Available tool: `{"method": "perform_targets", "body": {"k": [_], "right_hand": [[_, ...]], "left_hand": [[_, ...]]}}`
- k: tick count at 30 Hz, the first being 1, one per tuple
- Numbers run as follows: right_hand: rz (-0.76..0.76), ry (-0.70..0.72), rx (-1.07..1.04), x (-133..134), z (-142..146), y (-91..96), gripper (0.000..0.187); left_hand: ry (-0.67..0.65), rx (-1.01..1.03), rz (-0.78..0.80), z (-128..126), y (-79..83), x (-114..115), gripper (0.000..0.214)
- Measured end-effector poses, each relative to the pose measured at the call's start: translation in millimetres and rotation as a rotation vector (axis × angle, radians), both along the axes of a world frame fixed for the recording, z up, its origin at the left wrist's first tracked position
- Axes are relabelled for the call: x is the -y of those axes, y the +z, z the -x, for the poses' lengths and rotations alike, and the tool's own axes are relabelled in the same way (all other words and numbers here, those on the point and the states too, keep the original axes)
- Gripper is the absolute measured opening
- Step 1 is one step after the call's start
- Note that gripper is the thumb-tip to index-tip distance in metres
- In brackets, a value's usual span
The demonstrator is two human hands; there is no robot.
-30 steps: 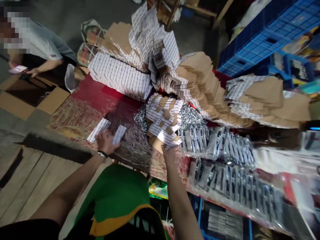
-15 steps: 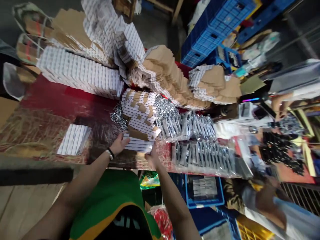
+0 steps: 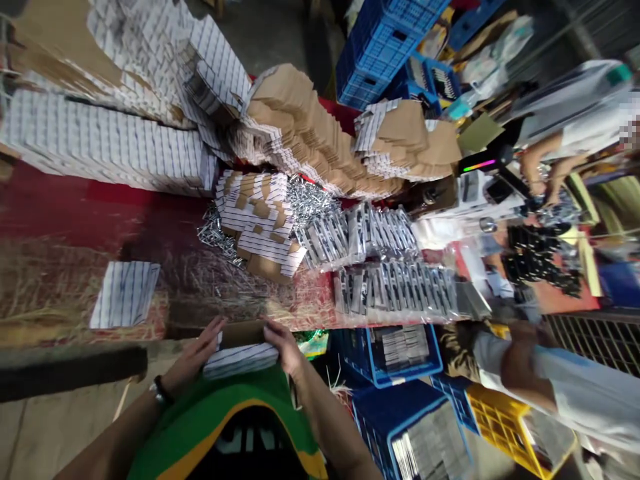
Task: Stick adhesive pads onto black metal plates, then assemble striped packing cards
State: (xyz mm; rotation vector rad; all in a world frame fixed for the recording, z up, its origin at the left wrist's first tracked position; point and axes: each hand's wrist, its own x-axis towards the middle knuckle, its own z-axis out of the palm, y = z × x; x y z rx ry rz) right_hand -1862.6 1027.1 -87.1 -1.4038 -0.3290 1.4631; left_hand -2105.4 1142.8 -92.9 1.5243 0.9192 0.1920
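Both my hands hold a flat striped white carton blank [image 3: 240, 357] with a brown inner flap, close to my body at the table's near edge. My left hand [image 3: 197, 353] grips its left end, fingers curled over the top. My right hand [image 3: 284, 347] grips its right end. A loose heap of the same striped blanks [image 3: 257, 223] lies further out on the red table [image 3: 75, 213]. A small stack of folded striped cartons [image 3: 125, 293] sits to the left.
Tall piles of striped and brown blanks [image 3: 310, 127] fill the table's far side. Silver metal parts [image 3: 310, 200] and bagged packets [image 3: 395, 293] lie to the right. Blue crates [image 3: 395, 353] stand below. Another person's arm [image 3: 525, 373] is at the right.
Both hands have pulled one striped blank from the heap back toward my body. The view has swung to the right and down; the person at the left is out of frame.
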Motion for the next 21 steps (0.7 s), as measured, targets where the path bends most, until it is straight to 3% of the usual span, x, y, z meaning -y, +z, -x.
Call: {"method": "perform_targets", "body": {"k": [2,4,6,10,12,13,15,18,19,21], "right_hand": [[0.053,-0.083,-0.06,5,10,-1.4,0.049],[0.054,-0.076,-0.053,8,15,-0.6,0.034],[0.053,0.077,-0.059,8,15,3.5,0.036],[0.132,0.495,0.138,-1,9,13.7,0.069],[0.164,0.583,0.338,-8,10,15.6,0.058],[0.17,0.571,0.432,-13,10,15.8,0.049],[0.154,0.382,0.55,-21,9,15.6,0.04],[0.061,-0.039,0.422,-40,1,15.1,0.046],[0.009,-0.111,0.371,-49,-3,14.1,0.048],[-0.09,-0.06,0.443,-69,-9,9.0,0.043]], "left_hand": [[0.092,-0.049,-0.041,11,3.3,10,0.064],[0.11,-0.08,-0.086,19,6.0,16,0.049],[0.01,-0.067,-0.082,25,11.0,16,0.039],[-0.199,-0.147,-0.061,19,27.1,-3,0.051],[-0.276,-0.294,-0.056,8,31.8,-14,0.059],[-0.309,-0.351,-0.054,1,32.1,-18,0.055],[-0.299,-0.391,-0.054,-13,28.3,-25,0.043],[-0.055,-0.319,-0.096,-39,14.4,-37,0.05],[0.0,-0.29,-0.115,-50,8.6,-44,0.055],[0.019,-0.269,-0.224,-75,-4.2,-67,0.058]]}}
